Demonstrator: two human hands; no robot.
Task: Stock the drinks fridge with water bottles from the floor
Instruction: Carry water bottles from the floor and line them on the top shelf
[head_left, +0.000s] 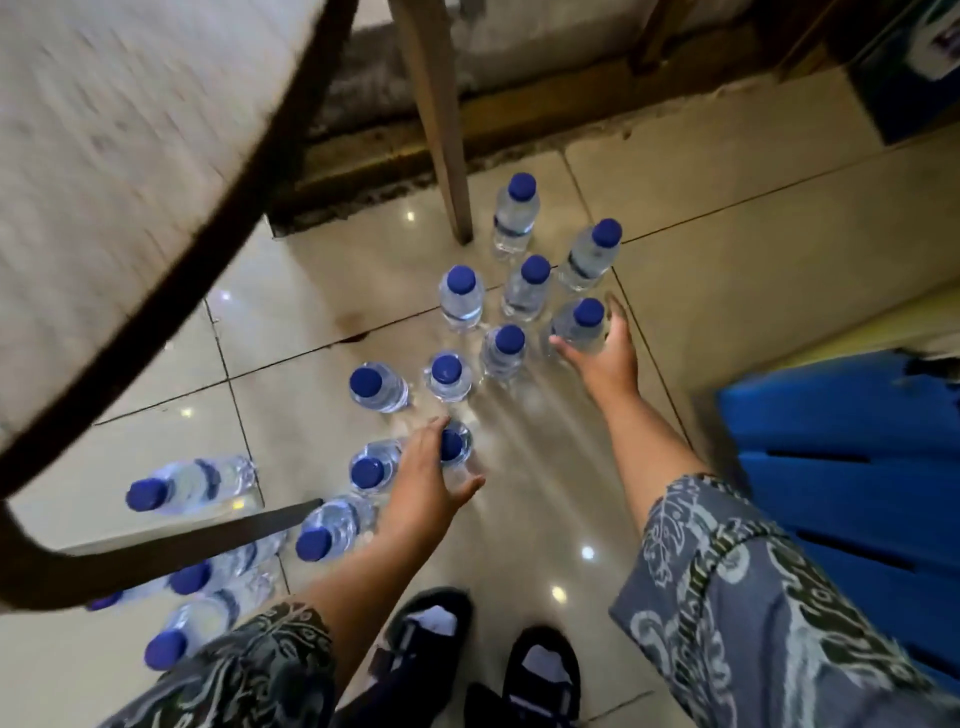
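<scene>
Many blue-capped water bottles (461, 299) stood on the tiled floor (727, 270), none stocked yet; no fridge in view. Your left hand (426, 475) curled around one near bottle (457, 446), fingers not fully closed. Your right hand (605, 353) was spread around a farther bottle (581, 325), touching it. You needed to squeeze each body below the cap and lift straight, clear of neighbours.

Both arms reach down; left hand (427, 470) cupped, right hand (605, 353) spread open.
</scene>
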